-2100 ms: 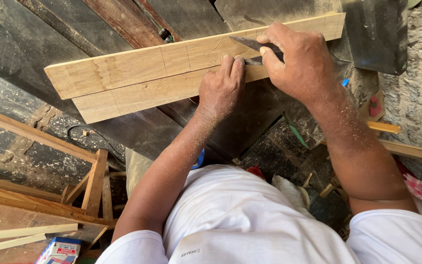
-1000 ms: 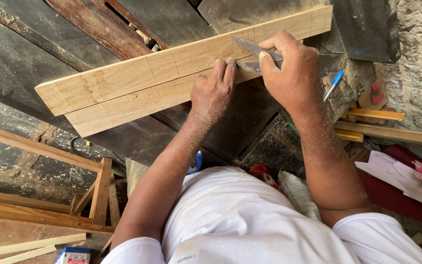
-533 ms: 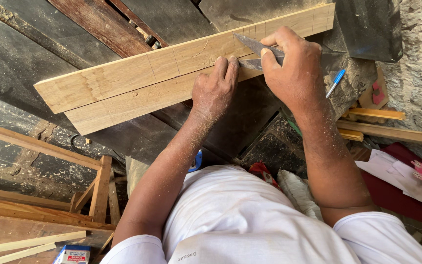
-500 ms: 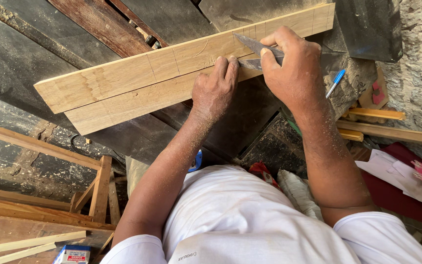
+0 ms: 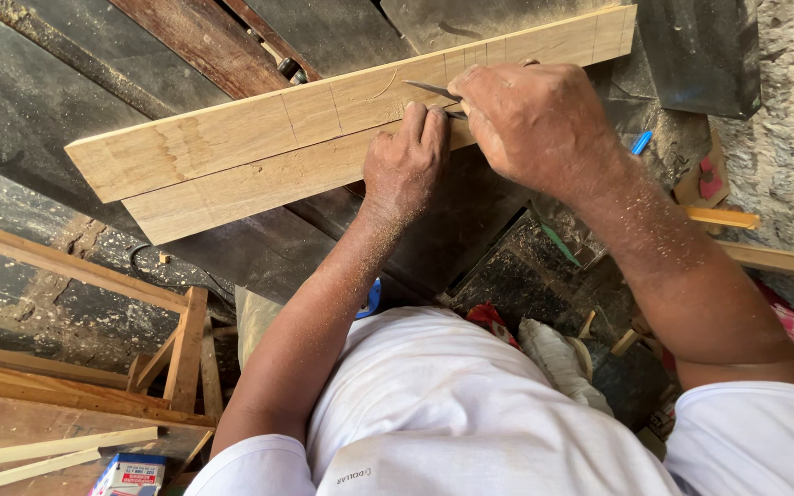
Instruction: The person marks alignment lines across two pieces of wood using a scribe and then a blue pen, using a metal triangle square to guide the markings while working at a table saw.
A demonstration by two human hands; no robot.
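While the left hand (image 5: pixel 404 165) presses pale grainy planks (image 5: pixel 259 138), the right hand (image 5: pixel 526 115) grips a thin metal blade (image 5: pixel 432 89).

Woodworking shop: sawdust-coated dark bench (image 5: pixel 66 110), marked planks (image 5: pixel 259 129), loose timber strips (image 5: pixel 48 445).
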